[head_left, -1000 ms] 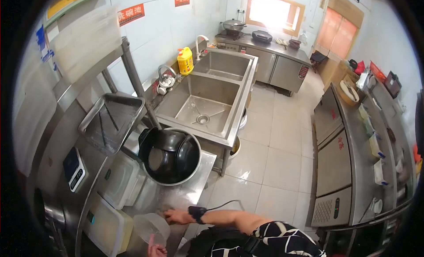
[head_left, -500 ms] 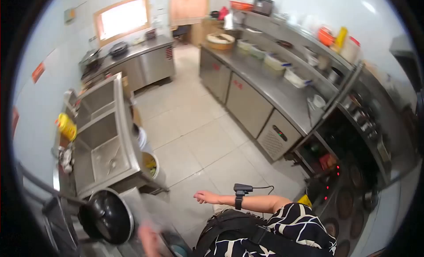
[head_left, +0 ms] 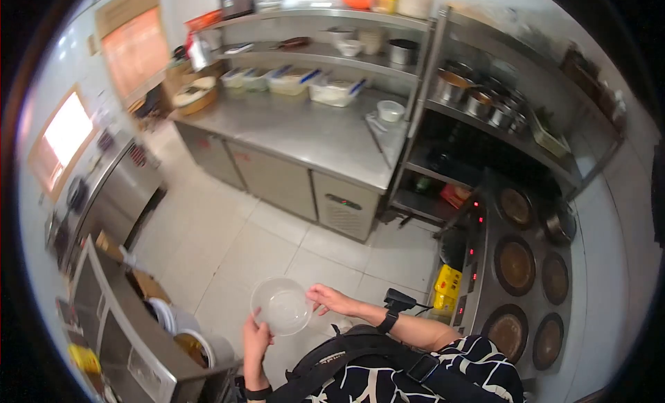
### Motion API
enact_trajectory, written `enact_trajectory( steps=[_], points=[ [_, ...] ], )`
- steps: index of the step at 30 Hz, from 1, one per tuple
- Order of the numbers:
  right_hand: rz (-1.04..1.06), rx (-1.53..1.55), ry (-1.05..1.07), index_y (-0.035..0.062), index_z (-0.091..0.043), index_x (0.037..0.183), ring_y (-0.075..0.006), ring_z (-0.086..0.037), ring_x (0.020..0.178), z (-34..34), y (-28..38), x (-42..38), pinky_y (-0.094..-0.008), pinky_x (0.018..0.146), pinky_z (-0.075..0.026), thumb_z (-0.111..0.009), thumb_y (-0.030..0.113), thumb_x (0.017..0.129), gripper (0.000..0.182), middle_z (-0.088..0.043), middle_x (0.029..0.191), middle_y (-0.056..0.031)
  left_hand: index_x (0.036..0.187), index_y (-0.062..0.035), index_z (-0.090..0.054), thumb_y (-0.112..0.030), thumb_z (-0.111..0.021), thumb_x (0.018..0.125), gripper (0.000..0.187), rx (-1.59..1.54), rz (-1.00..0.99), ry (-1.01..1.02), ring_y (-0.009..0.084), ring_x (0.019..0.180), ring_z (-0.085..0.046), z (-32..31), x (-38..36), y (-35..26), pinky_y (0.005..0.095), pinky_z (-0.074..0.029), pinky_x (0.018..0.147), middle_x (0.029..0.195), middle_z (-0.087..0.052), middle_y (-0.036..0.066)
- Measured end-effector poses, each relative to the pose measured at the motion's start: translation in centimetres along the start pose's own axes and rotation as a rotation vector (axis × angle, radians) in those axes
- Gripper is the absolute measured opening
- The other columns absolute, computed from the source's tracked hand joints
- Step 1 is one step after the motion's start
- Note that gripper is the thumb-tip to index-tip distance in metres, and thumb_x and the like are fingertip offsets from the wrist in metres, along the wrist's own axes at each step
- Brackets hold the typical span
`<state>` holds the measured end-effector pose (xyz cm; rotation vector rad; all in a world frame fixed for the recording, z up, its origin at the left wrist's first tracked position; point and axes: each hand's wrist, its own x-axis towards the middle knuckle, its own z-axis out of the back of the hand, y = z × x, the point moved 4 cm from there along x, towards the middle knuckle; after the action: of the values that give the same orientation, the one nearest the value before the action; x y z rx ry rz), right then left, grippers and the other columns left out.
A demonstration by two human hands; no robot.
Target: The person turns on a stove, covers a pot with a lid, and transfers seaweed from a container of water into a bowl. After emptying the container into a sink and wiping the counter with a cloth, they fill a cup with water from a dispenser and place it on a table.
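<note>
A clear round plastic bowl (head_left: 282, 307) is between my two hands, above the tiled floor. My left hand (head_left: 256, 336) grips its lower left rim, thumb over the edge. At the bowl's right rim is my right hand (head_left: 334, 300), its fingers around the edge and partly hidden. A black strap with a small device (head_left: 400, 300) is on my right wrist. Another dark band (head_left: 258, 392) circles my left wrist.
The steel counter (head_left: 298, 136) ahead bears food tubs (head_left: 294, 82) and a small bowl (head_left: 391, 110). On the right is a stove (head_left: 547, 292) with round burners, beside a yellow container (head_left: 447, 286). A sink unit (head_left: 131, 334) and bins (head_left: 208, 344) stand at left.
The view has swung right toward the counter and stove. My left hand, blurred before near the black wok, now holds the clear bowl in front of me, and my right hand has come to its rim.
</note>
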<state>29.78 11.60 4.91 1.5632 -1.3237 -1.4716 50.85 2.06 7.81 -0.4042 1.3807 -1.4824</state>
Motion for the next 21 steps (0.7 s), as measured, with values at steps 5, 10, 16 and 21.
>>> enact_trajectory(
  steps=[5, 10, 16, 21],
  points=[
    [0.078, -0.197, -0.302, 0.0024, -0.052, 0.08, -0.0079, -0.051, 0.059, 13.4, 0.8, 0.0, -0.0239, 0.05, -0.047, -0.049, 0.023, 0.088, 0.022, -0.052, 0.07, -0.0011, 0.13, -0.0016, -0.027, -0.011, -0.041, 0.082, 0.051, 0.104, -0.052, 0.387, 0.0134, 0.044, -0.051, -12.5, 6.3, -7.2, 0.0235, -0.042, 0.04, 0.065, -0.055, 0.01],
    [0.088, -0.174, -0.569, 0.0032, -0.051, 0.073, -0.0079, -0.051, 0.057, 24.8, 4.5, -1.5, -0.0233, 0.05, -0.046, -0.046, 0.017, 0.085, 0.019, -0.052, 0.065, 0.0006, 0.134, -0.0052, -0.02, -0.03, -0.04, 0.092, 0.053, -0.057, 0.007, 0.66, 0.0138, 0.068, -0.057, -19.9, 11.7, -12.6, 0.0235, -0.046, 0.057, 0.082, -0.057, 0.01],
    [0.174, -0.099, -0.756, 0.0044, -0.052, 0.07, -0.0099, -0.053, 0.046, 34.3, 15.1, 4.7, -0.0214, 0.042, -0.041, -0.046, 0.021, 0.086, 0.024, -0.054, 0.057, -0.0027, 0.127, -0.0032, -0.036, -0.027, -0.044, 0.09, 0.045, 0.254, -0.351, 1.112, 0.0203, 0.089, -0.058, -28.0, 21.2, -11.4, 0.0299, -0.045, 0.077, 0.1, -0.06, 0.013],
    [0.295, -0.199, -0.854, 0.004, -0.051, 0.066, -0.0088, -0.051, 0.042, 41.1, 27.9, 11.7, -0.0206, 0.038, -0.038, -0.047, 0.021, 0.086, 0.026, -0.055, 0.054, -0.0041, 0.125, -0.0027, -0.039, -0.026, -0.047, 0.089, 0.043, 0.403, -0.371, 1.18, 0.0228, 0.091, -0.058, -28.7, 27.7, -18.0, 0.0301, -0.043, 0.082, 0.101, -0.06, 0.015]
  ],
)
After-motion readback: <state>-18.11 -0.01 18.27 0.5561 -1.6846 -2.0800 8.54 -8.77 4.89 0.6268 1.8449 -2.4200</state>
